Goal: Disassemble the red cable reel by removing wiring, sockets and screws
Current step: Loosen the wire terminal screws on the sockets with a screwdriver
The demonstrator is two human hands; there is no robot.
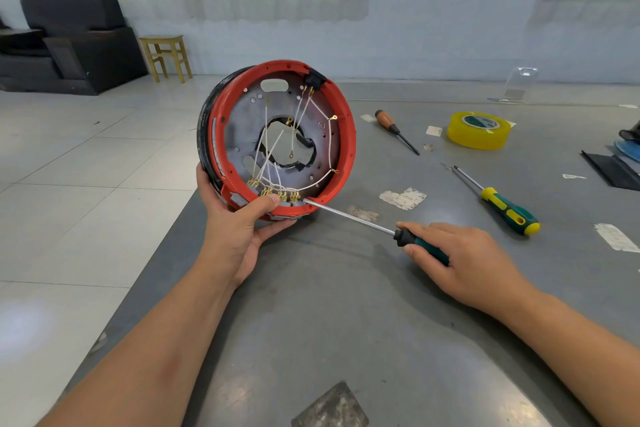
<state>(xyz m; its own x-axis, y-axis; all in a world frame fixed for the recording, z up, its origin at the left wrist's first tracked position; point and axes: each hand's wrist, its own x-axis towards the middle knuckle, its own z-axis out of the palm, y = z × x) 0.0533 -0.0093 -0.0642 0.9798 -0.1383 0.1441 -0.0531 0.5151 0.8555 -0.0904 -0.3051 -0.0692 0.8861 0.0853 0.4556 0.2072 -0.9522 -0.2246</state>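
The left hand (239, 218) holds the reel (277, 139) tilted on the table (346, 322), grip curled round its 6 o'clock rim. The right hand (464, 253) grips a screwdriver (363, 222), tip among the terminals (277, 196); a slip could jab the thumb or tear wires.

reel (277, 139) on table (346, 322) left edge | tape (479, 130) far right | stool (167, 55) behind
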